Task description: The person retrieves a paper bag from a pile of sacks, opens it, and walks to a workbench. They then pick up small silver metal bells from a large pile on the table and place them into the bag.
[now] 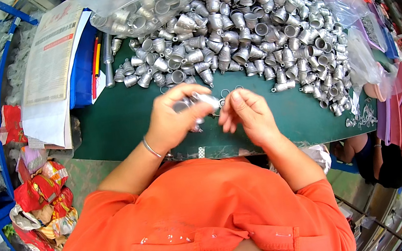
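Over the near part of the green table (123, 118), my left hand (163, 120) is closed around a small silver metal bell (181, 105). More silver metal shows between and below its fingers, partly blurred by motion. Close beside it on the right, my right hand (253, 115) is closed with thumb and fingertips pinched together. What it pinches, if anything, is too small or hidden to make out. Thin metal rings (225, 93) lie on the table just beyond my fingertips. A large heap of similar silver bells (262, 29) spreads behind both hands and along the right.
A clear plastic bag (143, 5) of bells lies at the back. Printed papers (47, 75), a blue bin (80, 65) and pens (96, 60) stand at the left. Small metal parts (364, 117) lie at the right edge. Another person (362, 157) sits at lower right.
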`<state>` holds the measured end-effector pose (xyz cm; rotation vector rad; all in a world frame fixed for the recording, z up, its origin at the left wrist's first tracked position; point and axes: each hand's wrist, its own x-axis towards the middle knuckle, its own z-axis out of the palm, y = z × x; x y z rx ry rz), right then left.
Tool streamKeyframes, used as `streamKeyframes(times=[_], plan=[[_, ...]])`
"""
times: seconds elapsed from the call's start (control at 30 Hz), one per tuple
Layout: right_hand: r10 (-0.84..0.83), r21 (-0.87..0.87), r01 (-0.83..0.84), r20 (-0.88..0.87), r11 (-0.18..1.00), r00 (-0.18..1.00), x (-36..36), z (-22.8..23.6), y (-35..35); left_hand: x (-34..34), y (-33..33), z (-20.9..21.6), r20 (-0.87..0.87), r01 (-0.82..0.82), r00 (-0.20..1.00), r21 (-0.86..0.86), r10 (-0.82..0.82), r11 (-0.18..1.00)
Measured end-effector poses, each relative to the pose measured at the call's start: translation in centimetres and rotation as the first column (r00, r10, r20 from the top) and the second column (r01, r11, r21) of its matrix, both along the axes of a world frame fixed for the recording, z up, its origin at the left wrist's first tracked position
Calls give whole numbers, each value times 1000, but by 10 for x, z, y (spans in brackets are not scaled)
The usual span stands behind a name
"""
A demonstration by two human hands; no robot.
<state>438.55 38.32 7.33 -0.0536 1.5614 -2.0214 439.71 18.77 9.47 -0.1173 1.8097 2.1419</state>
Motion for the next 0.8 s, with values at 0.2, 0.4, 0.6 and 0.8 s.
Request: streamKeyframes(times=[0.2, 0.4, 0.6, 0.8], plan=[[400, 621, 312, -737, 719, 544, -14, 5, -21, -13, -32, -26, 229, -213, 973, 808, 40, 549], [316, 525, 160, -700, 836, 641, -12, -6, -17, -6, -29, -25, 336, -301, 942, 831, 11, 468], [-50, 10, 63, -482, 998, 875, -2, -10, -7, -7, -27, -37, 204, -164, 979, 805, -7, 570], [57, -586, 80, 212, 806, 976, -3, -5, 0, -2, -11, -23, -201, 2, 977, 331, 68, 944]])
